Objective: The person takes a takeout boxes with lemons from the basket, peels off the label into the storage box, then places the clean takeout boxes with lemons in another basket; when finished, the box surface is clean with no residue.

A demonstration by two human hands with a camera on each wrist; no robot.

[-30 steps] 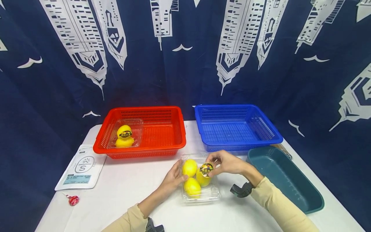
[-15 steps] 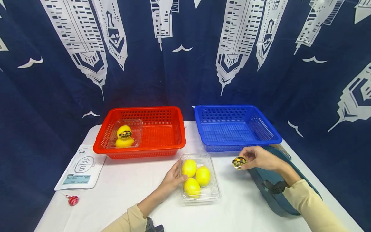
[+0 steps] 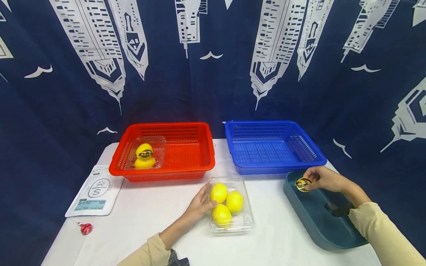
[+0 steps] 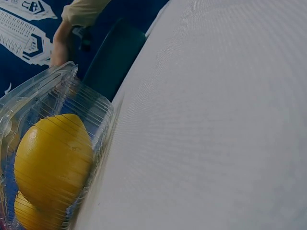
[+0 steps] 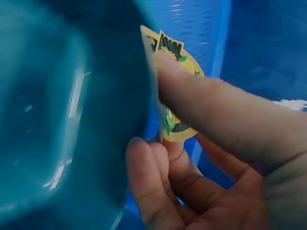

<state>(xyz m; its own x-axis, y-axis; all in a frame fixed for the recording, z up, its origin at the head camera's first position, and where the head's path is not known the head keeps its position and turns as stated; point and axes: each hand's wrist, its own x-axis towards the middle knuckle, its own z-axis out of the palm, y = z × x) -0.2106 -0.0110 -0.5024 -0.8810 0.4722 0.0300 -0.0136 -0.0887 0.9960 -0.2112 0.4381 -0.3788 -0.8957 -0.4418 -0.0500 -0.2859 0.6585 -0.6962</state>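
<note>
My left hand (image 3: 197, 207) grips the left side of a clear plastic clamshell box (image 3: 247, 220), its thumb over the lid edge. Three yellow lemons (image 3: 234, 202) lie inside; in the left wrist view, one lemon (image 4: 53, 160) shows large through the ribbed wall. Over the far left part of a teal basin (image 3: 307, 217), my right hand (image 3: 324, 181) pinches a round black and yellow sticker (image 3: 302, 184). The right wrist view has the sticker (image 5: 191, 66) edge-on and slightly bent between thumb and fingers, with the teal basin (image 5: 33, 120) alongside.
A red basket (image 3: 181, 157) at the back left holds another clear box (image 3: 159, 146) with yellow fruit and a similar sticker (image 3: 145, 153). A blue basket (image 3: 259, 149) stands behind the teal basin. At the left lie a white pouch (image 3: 94, 192) and a red-wrapped lollipop (image 3: 86, 228).
The sticker has come away from the box lid. My right hand has carried it rightward to above the teal basin. My left hand keeps its place on the box.
</note>
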